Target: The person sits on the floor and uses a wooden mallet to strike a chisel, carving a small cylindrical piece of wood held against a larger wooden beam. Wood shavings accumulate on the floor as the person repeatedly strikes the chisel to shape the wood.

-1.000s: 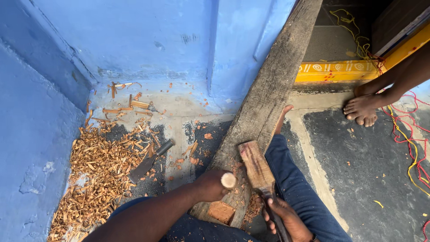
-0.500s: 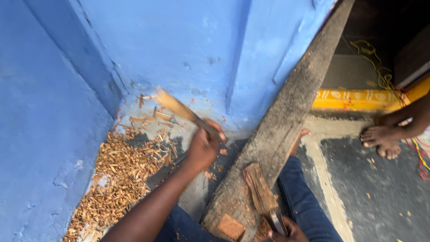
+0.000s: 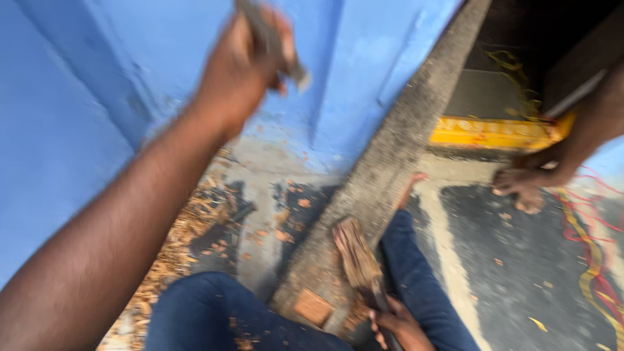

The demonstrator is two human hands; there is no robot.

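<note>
My left hand (image 3: 244,65) is raised high in front of the blue wall, shut on a blurred grey stick-like tool (image 3: 273,42) that points up and down past my fingers. My right hand (image 3: 396,325) sits low between my knees and grips the handle of a brown, worn chisel-like tool (image 3: 356,260) whose broad end rests on a long rough wooden plank (image 3: 390,162). The plank runs from my lap up to the right, leaning toward the wall. A small reddish block (image 3: 313,305) lies on the plank's near end.
Orange-brown wood chips (image 3: 175,253) pile on the floor at the left by the blue wall (image 3: 130,78). Another person's bare foot (image 3: 520,185) stands at the right near a yellow sill (image 3: 494,133). Red and yellow cords (image 3: 591,260) lie on the dark floor.
My left hand has swung up from the plank's near end to high in front of the wall with the tool in it. My right hand stays on the chisel handle.
</note>
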